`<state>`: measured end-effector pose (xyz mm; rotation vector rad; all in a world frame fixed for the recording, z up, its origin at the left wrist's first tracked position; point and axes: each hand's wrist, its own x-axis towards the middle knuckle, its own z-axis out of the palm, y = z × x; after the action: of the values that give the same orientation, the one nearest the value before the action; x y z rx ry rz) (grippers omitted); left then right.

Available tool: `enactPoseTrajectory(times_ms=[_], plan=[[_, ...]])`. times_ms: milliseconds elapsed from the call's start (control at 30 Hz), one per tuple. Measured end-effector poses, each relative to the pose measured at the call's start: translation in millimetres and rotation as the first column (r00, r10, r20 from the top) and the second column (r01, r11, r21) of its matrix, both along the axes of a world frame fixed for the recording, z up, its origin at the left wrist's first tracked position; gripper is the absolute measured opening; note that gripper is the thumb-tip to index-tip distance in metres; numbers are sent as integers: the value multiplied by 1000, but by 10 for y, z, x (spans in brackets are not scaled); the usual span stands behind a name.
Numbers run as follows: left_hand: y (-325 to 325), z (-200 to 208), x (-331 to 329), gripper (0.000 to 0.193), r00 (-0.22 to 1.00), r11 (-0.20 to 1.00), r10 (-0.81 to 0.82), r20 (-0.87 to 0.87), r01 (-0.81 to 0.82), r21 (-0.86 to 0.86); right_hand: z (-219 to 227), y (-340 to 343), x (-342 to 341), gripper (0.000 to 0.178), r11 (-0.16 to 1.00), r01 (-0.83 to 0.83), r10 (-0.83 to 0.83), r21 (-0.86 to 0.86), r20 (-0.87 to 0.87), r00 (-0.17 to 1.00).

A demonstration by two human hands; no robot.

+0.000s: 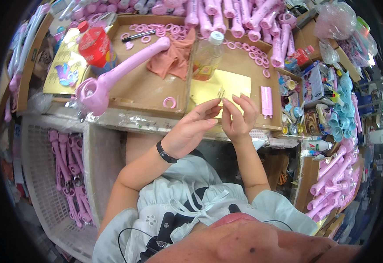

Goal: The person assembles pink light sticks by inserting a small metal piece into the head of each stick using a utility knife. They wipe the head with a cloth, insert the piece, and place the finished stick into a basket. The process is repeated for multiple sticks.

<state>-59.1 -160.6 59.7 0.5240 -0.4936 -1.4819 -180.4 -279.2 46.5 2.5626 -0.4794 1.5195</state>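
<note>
My left hand (pixel 190 130) hovers over the front edge of the cardboard tray, fingers stretched out and thumb apart from them. Its fingertips almost meet those of my right hand (pixel 239 117), whose thumb and index finger are pressed together; anything between them is too small to make out. Beneath both hands lies a yellow paper sheet (pixel 235 83). To the left, a pink wand-shaped plastic part (pixel 125 70) with a round openwork head rests across the tray, its head over the front edge. A flat pink plastic piece (pixel 266 101) lies right of my right hand.
Pink rings (pixel 169 102) lie scattered in the tray, with an orange cloth (pixel 174 59), a marker (pixel 138 36) and a bottle of yellowish liquid (pixel 208 57). A red-labelled bottle (pixel 96 47) stands left. Pink handles (pixel 244 17) crowd the back; a crate (pixel 47 175) holds more.
</note>
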Motion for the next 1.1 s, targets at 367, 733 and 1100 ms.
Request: enactPoseTrajectory(times_ms=[367, 733, 1100], plan=[[857, -188, 176, 42, 962, 964, 263, -73, -259, 51, 245, 697, 135, 36, 841, -252, 281, 479, 12, 960], [1263, -182, 187, 41, 956, 959, 283, 75, -281, -38, 402, 743, 383, 10, 329, -349, 474, 878, 166, 865], [94, -165, 1340, 59, 430, 658, 753, -499, -510, 554, 467, 687, 91, 10, 682, -268, 147, 681, 231, 962]])
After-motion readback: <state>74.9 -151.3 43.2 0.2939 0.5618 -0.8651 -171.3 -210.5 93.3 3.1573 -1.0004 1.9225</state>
